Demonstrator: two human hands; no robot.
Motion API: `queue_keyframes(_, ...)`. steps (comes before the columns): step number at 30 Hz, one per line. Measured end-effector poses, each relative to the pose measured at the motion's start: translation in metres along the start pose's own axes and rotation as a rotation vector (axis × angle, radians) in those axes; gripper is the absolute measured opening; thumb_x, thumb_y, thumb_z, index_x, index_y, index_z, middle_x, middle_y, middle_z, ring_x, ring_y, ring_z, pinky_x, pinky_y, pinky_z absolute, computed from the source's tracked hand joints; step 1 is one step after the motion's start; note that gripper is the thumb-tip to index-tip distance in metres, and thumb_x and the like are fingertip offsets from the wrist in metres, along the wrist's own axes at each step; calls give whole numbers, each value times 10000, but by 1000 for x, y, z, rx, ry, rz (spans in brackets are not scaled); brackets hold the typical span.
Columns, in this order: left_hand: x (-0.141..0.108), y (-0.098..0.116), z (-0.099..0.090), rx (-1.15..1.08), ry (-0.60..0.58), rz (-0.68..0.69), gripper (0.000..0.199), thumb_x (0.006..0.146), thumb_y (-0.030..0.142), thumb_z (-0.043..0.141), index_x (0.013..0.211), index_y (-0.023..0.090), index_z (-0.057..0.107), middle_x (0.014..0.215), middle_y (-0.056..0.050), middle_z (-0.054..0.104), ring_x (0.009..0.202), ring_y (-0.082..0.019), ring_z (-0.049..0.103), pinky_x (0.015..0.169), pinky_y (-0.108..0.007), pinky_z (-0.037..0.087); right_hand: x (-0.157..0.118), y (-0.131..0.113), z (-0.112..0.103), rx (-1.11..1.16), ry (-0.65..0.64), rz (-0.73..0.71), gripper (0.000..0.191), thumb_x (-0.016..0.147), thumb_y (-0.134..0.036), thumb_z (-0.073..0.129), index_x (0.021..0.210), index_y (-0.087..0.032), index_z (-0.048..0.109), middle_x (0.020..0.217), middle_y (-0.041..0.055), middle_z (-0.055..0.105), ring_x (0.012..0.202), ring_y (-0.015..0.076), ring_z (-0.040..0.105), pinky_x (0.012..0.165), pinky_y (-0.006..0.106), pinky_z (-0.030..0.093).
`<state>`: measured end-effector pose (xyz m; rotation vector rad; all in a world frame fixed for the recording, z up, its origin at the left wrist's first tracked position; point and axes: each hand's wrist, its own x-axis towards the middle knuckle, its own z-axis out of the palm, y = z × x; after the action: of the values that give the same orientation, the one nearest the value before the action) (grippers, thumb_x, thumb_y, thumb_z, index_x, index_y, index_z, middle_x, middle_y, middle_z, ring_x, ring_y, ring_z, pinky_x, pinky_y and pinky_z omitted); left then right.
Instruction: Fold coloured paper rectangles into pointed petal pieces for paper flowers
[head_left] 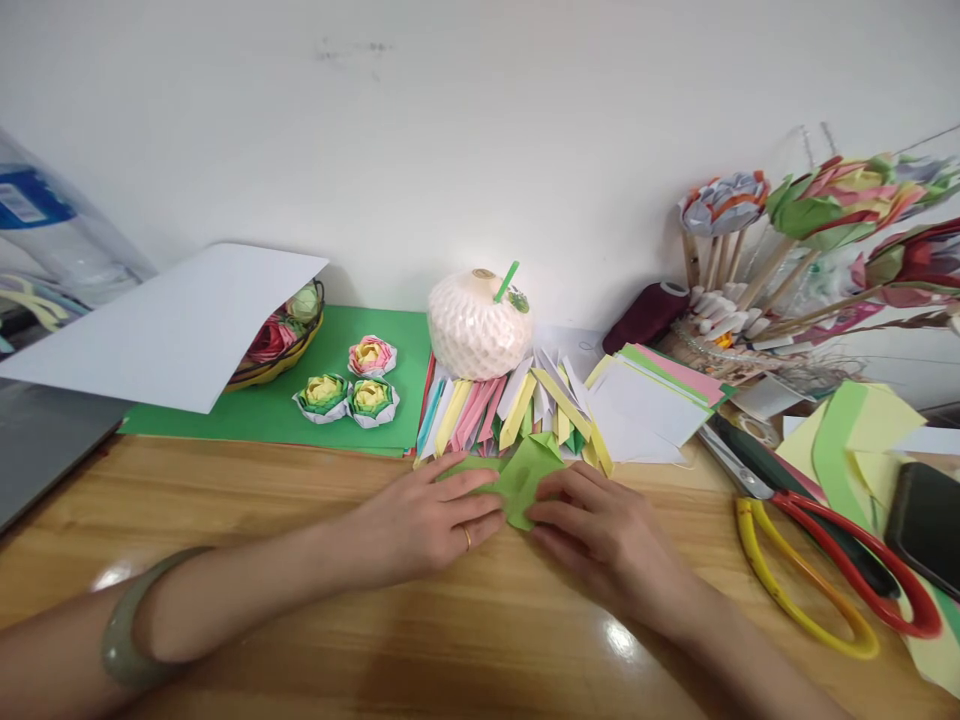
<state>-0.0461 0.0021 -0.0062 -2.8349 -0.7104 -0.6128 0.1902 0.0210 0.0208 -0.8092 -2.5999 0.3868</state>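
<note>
the left hand (442, 515), a thin gold ring on one finger, lies nearly flat, fingers loosely spread, pressing the left part of a folded light-green paper piece (529, 478) against the glossy wooden table (300, 610). the paper lies between both hands, just in front of a row of folded coloured paper strips (480, 410). the right hand (600, 530) is half closed, its curled fingertips on the paper's right edge.

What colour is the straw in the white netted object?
The straw is green, seen in the head view.
</note>
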Motion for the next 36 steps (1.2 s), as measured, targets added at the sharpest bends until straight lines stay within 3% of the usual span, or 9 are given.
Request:
queue_keyframes(6, 1, 3, 0, 41, 18, 13, 191, 944, 151, 472, 1071, 136, 614, 1103, -29, 659, 1104, -213, 534, 1023, -424, 374, 2, 1, 7, 160, 29, 152, 135, 879, -174, 521, 818, -193, 640, 815, 46, 617, 784, 166, 565, 684, 293, 463)
queue_keyframes(11, 0, 8, 6, 45, 26, -10, 133, 916, 131, 519, 992, 117, 627, 1024, -41, 659, 1079, -192, 536, 1043, -409, 364, 2, 0, 15, 183, 36, 313, 135, 848, -162, 539, 728, -186, 597, 746, 24, 586, 679, 150, 556, 590, 262, 439)
queue_keyframes(22, 5, 10, 3, 25, 27, -13, 134, 914, 131, 515, 968, 87, 629, 916, -68, 643, 917, -182, 561, 881, -330, 457, 5, 1, 19, 121, 49, 355, 160, 807, -132, 577, 659, -190, 559, 690, -1, 571, 625, 138, 541, 546, 241, 401)
queue_keyframes(28, 11, 11, -2, 1, 72, -38, 262, 957, 93, 357, 956, 71, 617, 848, -78, 634, 870, -194, 567, 787, -318, 482, 4, 2, 20, 102, 32, 371, 152, 807, -139, 584, 666, -191, 564, 710, 2, 580, 642, 143, 548, 560, 247, 404)
queue_keyframes(32, 8, 15, 6, 21, 81, -102, 202, 961, 143, 398, 1057, 118, 575, 865, -46, 620, 876, -194, 562, 766, -323, 475, 5, 1, 20, 101, 2, 395, 155, 811, -141, 584, 666, -191, 557, 719, -3, 580, 640, 138, 542, 546, 240, 387)
queue_keyframes(36, 5, 18, 17, 5, 28, -194, 143, 960, 224, 446, 982, 172, 577, 874, -24, 587, 876, -179, 545, 777, -314, 458, 7, 1, 19, 94, -14, 414, 144, 811, -150, 584, 677, -195, 555, 714, -9, 578, 639, 138, 542, 552, 240, 384)
